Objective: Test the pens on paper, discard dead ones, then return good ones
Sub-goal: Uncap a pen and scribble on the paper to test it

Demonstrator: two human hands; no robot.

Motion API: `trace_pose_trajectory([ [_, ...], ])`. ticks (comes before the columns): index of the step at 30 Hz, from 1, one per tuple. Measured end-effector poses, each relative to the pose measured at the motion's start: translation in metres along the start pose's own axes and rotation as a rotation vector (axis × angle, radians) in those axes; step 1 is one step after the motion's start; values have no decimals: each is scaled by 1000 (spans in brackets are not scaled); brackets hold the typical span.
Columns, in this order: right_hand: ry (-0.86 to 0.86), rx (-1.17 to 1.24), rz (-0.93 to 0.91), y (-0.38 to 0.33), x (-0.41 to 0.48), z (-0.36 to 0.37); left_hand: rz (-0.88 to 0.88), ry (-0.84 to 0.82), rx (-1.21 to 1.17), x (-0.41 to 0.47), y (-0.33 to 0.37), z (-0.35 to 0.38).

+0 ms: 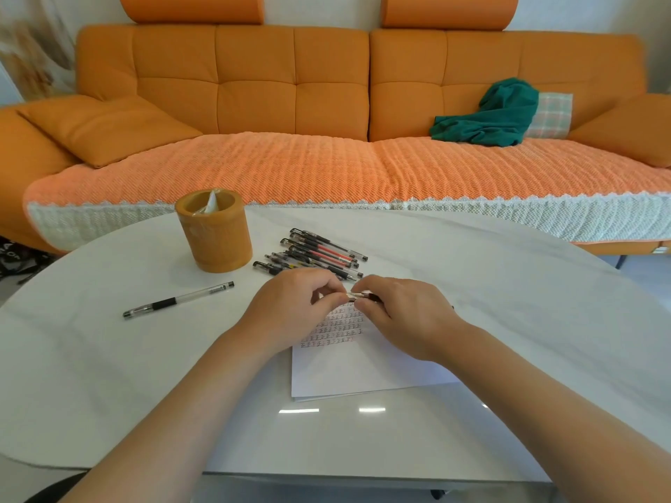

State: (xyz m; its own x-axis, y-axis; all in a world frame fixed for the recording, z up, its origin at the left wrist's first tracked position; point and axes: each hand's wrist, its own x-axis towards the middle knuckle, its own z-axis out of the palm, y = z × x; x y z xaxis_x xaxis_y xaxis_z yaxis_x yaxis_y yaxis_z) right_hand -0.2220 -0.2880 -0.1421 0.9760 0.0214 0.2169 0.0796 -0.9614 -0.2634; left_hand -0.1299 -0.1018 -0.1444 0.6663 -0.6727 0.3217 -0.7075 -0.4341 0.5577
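Both hands meet over the far edge of the paper (348, 368). The left hand (294, 306) and right hand (395, 314) each curl their fingers and pinch one end of a slim pen (357, 295), held level between them; only a short clear-plastic stretch shows between the fingertips. The paper is a white rectangular sheet, its upper part filled with rows of small handwritten marks (some look reddish).

From the hands, at 12 o'clock, a pile of pens (316, 254) lies fanned on the glossy white rounded table (472, 285), clear barrels with dark grips and caps. At 10 o'clock stands a squat cylindrical holder (214, 230), smooth amber-coloured, with crinkled wrapping inside. At 9 o'clock a lone pen (178, 301) lies apart, capped, slanted.

Beyond the table, a tufted orange sofa (254, 85) wears a ribbed, lace-edged throw (326, 168); at 1 o'clock sit a crumpled green cloth (497, 114) and a checked cushion (552, 114).
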Motion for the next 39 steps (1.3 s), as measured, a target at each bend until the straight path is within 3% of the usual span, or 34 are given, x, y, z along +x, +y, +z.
trace_pose_trajectory([
  [4,-2,142,-10,6,-2,-4,-56,-53,151,1,-9,-4],
  [9,176,432,41,14,4,-3,-85,-129,155,1,-12,2],
  [20,-7,1036,263,-3,-5,5,-173,-223,131,2,-9,12],
  [27,-62,1000,324,-6,-8,4,-184,-230,136,4,-10,13],
  [39,-130,825,236,-5,-9,5,-163,-217,109,4,-9,16],
])
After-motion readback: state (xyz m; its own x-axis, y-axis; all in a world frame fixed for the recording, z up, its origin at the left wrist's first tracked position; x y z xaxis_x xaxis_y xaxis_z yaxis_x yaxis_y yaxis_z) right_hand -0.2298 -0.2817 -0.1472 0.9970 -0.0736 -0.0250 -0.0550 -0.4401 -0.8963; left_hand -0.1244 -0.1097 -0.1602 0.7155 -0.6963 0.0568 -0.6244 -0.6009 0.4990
